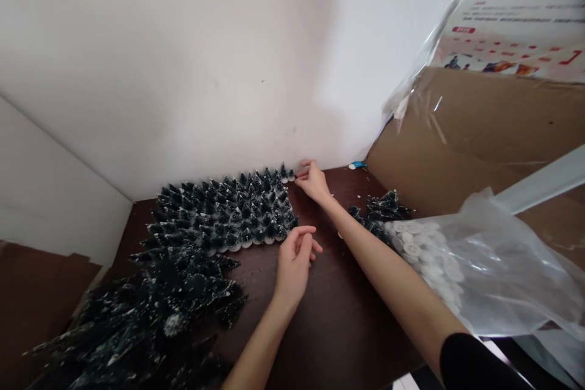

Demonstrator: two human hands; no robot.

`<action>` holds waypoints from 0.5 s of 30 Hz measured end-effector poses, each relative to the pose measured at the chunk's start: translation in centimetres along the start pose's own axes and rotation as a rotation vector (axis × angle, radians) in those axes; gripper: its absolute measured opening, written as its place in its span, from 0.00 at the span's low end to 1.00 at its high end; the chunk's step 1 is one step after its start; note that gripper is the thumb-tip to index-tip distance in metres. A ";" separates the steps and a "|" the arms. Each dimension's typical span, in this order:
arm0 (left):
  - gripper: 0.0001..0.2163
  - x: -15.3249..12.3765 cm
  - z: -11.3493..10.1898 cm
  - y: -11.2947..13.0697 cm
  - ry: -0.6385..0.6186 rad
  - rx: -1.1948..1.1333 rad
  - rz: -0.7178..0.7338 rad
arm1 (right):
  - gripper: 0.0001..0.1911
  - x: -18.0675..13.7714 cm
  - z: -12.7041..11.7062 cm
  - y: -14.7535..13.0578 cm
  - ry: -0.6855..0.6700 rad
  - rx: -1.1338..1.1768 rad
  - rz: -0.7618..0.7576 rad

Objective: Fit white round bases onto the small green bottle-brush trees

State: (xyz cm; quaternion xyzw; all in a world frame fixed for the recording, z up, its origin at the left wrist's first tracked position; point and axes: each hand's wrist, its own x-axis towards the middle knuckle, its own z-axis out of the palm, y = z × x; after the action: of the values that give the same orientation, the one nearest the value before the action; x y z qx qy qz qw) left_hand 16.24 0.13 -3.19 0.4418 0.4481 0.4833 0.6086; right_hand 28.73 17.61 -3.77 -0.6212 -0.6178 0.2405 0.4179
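Several small dark green miniature trees with white bases [228, 210] stand in rows on a dark brown table [338, 311] against a white wall. My right hand [311, 181] reaches to the far end of the back row, fingers pinched beside the last tree [290, 174] near the wall. My left hand [295, 259] hovers at the near right corner of the rows, fingers loosely curled, nothing visible in them. A loose heap of the same trees [137, 317] lies at the near left.
A clear plastic bag of white round bases [429, 256] lies at the right, with more loose trees [381, 210] behind it. A cardboard box [479, 134] with a plastic sheet stands at the right. A small blue object [357, 165] lies by the wall.
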 end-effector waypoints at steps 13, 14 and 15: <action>0.11 0.0 -0.1 0.2 -0.039 -0.001 0.009 | 0.09 -6.2 -9.9 -2.7 -0.208 -0.263 -0.078; 0.11 0.0 -0.1 0.2 -0.040 0.001 0.008 | 0.09 -6.7 -10.7 -2.5 -0.243 -0.317 -0.052; 0.11 0.0 -0.1 0.2 -0.037 0.003 0.006 | 0.09 -7.2 -11.2 -2.2 -0.256 -0.362 -0.023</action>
State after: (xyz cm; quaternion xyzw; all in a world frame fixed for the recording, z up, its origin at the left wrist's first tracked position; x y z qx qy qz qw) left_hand 16.15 0.20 -3.05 0.4528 0.4360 0.4762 0.6149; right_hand 35.78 7.94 2.45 -0.6434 -0.7059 0.1978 0.2205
